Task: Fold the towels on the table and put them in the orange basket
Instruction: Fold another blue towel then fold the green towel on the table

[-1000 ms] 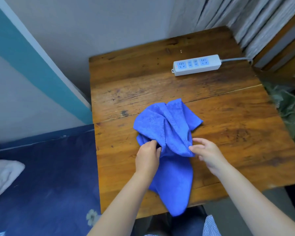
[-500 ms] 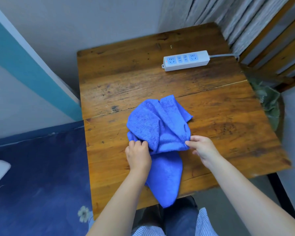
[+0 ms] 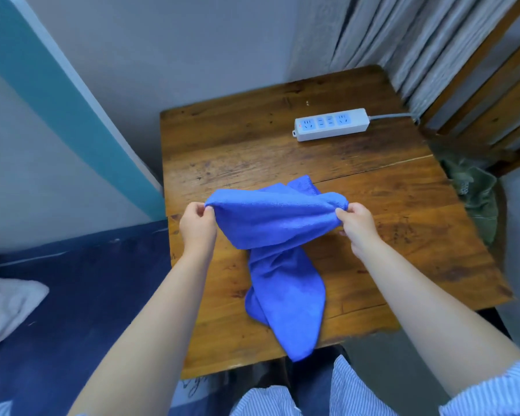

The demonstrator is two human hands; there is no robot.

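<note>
Pinching the blue towel (image 3: pixel 278 223) at both ends, your left hand (image 3: pixel 197 225) and right hand (image 3: pixel 357 225) stretch it above the surface (image 3: pixel 388 211), grips clamped tight.

White cloth (image 3: pixel 3 307) cut by left edge; green fabric (image 3: pixel 478 199) partly hidden behind table (image 3: pixel 373 235).

Solid blue towel (image 3: pixel 278 232), brown wooden table (image 3: pixel 373 211), white power strip (image 3: pixel 331 124) with pale-blue sockets, blue-and-white striped sleeve (image 3: pixel 490 394)

Left hand (image 3: pixel 197 225) and right hand (image 3: pixel 357 225) each pinch an upper corner of the blue towel (image 3: pixel 279 235) (stretched between them); its lower end trails over the wooden table (image 3: pixel 373 211) near edge. White power strip (image 3: pixel 332 124) lies toward the far right corner.
</note>
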